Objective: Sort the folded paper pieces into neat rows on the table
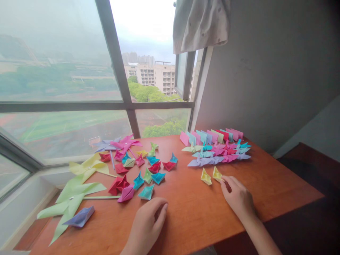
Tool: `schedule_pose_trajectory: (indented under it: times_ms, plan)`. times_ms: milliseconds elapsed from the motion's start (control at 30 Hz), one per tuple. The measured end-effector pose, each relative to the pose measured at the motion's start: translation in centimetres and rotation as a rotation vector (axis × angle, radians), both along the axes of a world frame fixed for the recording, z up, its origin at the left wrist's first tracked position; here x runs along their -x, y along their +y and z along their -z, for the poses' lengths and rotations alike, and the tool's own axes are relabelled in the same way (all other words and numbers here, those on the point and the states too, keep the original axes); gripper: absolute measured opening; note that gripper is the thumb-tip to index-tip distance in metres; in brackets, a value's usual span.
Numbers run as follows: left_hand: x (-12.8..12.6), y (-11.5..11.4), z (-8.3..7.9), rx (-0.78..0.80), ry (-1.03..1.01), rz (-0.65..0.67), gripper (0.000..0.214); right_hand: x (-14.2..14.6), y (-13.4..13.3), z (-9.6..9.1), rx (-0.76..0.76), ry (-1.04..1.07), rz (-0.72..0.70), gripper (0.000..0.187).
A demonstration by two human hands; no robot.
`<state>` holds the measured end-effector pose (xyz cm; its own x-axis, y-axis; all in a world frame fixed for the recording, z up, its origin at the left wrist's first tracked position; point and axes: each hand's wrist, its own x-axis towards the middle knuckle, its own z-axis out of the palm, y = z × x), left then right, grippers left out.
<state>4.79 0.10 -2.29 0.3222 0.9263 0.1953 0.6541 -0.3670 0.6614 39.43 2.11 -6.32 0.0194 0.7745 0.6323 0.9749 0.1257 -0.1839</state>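
My right hand pinches the edge of a yellow paper boat between thumb and fingertips, at the right middle of the table. Just left of it stands a second yellow paper boat, apart from the hand. My left hand rests near the table's front edge with its fingers curled in, and nothing shows in it. The closest thing to that hand is a teal paper boat. Around it, several folded boats in red, blue, green and pink lie loosely grouped, among them a pink boat.
Paper pinwheels, one green and one yellow, lie along the left side. A purple boat sits at front left. Rows of folded paper cranes and standing paper pieces fill the back right. A window frame borders the wooden table.
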Motion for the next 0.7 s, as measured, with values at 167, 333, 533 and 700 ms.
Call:
schedule_pose_trajectory:
  times_ms: [167, 333, 533, 700]
  plan:
    - [0.03, -0.08, -0.18, -0.003, 0.0, -0.002, 0.02, 0.08, -0.03, 0.04, 0.0, 0.02, -0.038, 0.021]
    - [0.01, -0.05, -0.32, -0.011, 0.002, 0.001, 0.02, 0.12, -0.04, 0.07, 0.004, 0.02, -0.056, 0.021]
    - [-0.01, -0.12, -0.44, -0.03, -0.005, -0.012, 0.019, 0.14, -0.07, 0.04, 0.009, 0.011, -0.062, 0.021]
    - [-0.08, -0.15, -0.31, -0.071, -0.033, -0.021, 0.019, 0.28, -0.12, -0.15, -0.008, 0.017, -0.069, 0.019]
